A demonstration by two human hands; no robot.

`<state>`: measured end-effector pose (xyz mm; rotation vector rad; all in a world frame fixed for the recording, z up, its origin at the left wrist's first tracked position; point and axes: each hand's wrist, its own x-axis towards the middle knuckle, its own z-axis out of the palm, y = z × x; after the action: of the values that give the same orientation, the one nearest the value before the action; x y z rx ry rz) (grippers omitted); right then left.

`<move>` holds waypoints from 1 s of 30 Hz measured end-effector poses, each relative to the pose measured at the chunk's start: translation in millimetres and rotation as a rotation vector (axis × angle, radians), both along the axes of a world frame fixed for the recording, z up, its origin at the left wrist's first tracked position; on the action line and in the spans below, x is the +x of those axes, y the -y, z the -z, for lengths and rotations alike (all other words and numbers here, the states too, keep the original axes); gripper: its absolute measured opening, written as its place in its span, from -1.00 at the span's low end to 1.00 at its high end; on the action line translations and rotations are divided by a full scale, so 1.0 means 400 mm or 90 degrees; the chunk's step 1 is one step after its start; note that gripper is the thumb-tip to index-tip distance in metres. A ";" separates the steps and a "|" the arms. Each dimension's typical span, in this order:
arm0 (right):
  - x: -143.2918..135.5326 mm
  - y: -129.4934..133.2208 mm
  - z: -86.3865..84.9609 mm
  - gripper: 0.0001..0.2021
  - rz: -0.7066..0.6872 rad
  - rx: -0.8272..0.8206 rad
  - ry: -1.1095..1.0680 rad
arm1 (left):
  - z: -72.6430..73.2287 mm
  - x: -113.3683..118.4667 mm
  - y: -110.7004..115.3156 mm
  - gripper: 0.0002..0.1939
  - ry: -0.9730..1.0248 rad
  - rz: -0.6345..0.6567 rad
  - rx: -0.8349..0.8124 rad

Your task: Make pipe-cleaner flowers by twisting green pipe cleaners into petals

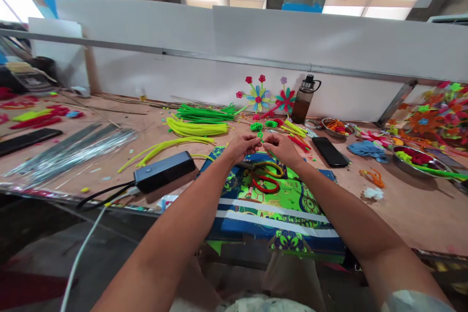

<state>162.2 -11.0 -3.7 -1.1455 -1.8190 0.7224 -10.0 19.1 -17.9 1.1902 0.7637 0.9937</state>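
Note:
My left hand (242, 148) and my right hand (283, 149) meet above a blue and green patterned board (292, 200). Pinched between their fingertips is a green pipe cleaner (260, 135), bent into a small loop at its top. Its lower end shows beneath my right fingers. Below the hands, scissors (266, 190) with red and yellow handles rest on the board. Just beyond my fingers are curled green pieces (256, 127). Bundles of green pipe cleaners (206, 114) and yellow pipe cleaners (197, 128) lie past my left hand.
A black power box (164, 171) with cables sits left of the board, near silver wires (84, 148). Behind stand pipe-cleaner flowers (259, 99) and a bottle (304, 100). To the right are a phone (330, 151), a blue cloth (367, 150) and metal bowls (420, 168).

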 end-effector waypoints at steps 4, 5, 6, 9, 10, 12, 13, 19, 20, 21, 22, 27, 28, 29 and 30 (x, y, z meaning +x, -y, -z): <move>0.009 -0.001 -0.009 -0.86 -0.026 -0.001 0.021 | -0.003 -0.001 0.003 -0.69 0.003 0.010 -0.009; 0.013 -0.003 -0.010 -0.84 -0.048 -0.008 0.024 | -0.004 -0.002 0.002 -0.70 0.008 0.017 -0.016; 0.019 -0.005 -0.011 -0.82 -0.072 -0.022 0.027 | -0.003 -0.003 0.000 -0.71 0.013 0.024 -0.025; 0.038 -0.013 -0.011 -0.78 -0.120 -0.072 0.021 | -0.001 -0.005 -0.005 -0.74 0.027 0.036 -0.055; 0.043 -0.015 -0.011 -0.78 -0.121 -0.083 0.013 | 0.000 -0.005 -0.006 -0.75 0.030 0.040 -0.061; 0.049 -0.016 -0.012 -0.77 -0.107 -0.097 -0.006 | 0.002 -0.006 -0.007 -0.74 0.033 0.038 -0.060; 0.049 -0.014 -0.013 -0.75 -0.097 -0.104 -0.012 | 0.004 -0.006 -0.008 -0.73 0.033 0.032 -0.053; 0.025 -0.002 -0.009 -0.77 -0.083 -0.089 -0.008 | 0.013 -0.005 -0.008 -0.67 0.009 -0.001 0.006; 0.021 -0.002 -0.007 -0.79 -0.071 -0.079 -0.007 | 0.014 -0.005 -0.008 -0.67 0.002 0.000 0.011; 0.019 -0.002 -0.005 -0.80 -0.054 -0.070 -0.005 | 0.015 -0.004 -0.009 -0.67 -0.003 0.001 0.014; 0.017 -0.003 -0.004 -0.81 -0.037 -0.062 -0.001 | 0.015 -0.004 -0.009 -0.67 -0.007 0.000 0.016; 0.019 -0.006 -0.005 -0.84 0.010 -0.042 0.020 | 0.011 -0.002 -0.006 -0.70 -0.028 -0.018 0.023; 0.019 -0.005 -0.006 -0.84 0.010 -0.043 0.021 | 0.010 -0.002 -0.005 -0.70 -0.037 -0.021 0.023; 0.018 -0.005 -0.007 -0.84 0.009 -0.044 0.020 | 0.009 -0.001 -0.005 -0.70 -0.045 -0.025 0.023; 0.017 -0.004 -0.008 -0.84 0.005 -0.047 0.017 | 0.008 -0.001 -0.005 -0.69 -0.051 -0.026 0.024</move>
<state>169.2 -9.3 -0.7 -1.2157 -1.8223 0.7779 -10.4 21.0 -21.1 1.2574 0.8386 1.0031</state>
